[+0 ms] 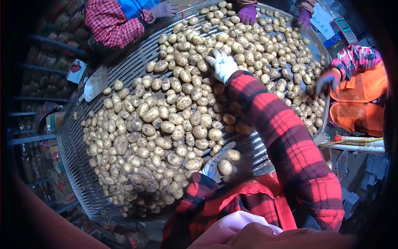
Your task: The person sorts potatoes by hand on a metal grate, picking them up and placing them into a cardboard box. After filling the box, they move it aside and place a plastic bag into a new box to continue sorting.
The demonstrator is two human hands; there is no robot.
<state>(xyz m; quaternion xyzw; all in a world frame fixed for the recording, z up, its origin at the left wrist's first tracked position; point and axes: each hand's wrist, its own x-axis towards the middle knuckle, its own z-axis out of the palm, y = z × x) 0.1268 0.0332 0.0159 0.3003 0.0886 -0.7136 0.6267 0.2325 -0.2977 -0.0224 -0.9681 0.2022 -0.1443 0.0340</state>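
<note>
Head view. Your right hand (pixel 222 64), in a white knitted glove at the end of a red-and-black checked sleeve, reaches to the far middle of the grey slatted metal worktop (pixel 78 166). It lies palm down on the heap of pale brown, soil-speckled potatoes (pixel 166 124); its fingers curl over the tubers, but you cannot tell whether they grip one. Your left hand (pixel 215 165), in a grey-white glove, sits at the near edge of the heap, its fingers cupped around a small round pale brown potato (pixel 224 167). A second potato of like size touches the glove just beyond it. The heap covers the worktop from near left to far right and leaves bare slats along the left rim, where a pale flat scoop-shaped piece (pixel 96 83) lies. Other people stand around the far side. At far left is a grey-gloved hand (pixel 163 9) on a red checked sleeve. At the far rim, among the potatoes, is a purple-gloved hand (pixel 248 13), with another like it to its right. At the right rim is a gloved hand (pixel 327 80) of a person in an orange vest (pixel 360 103).
</note>
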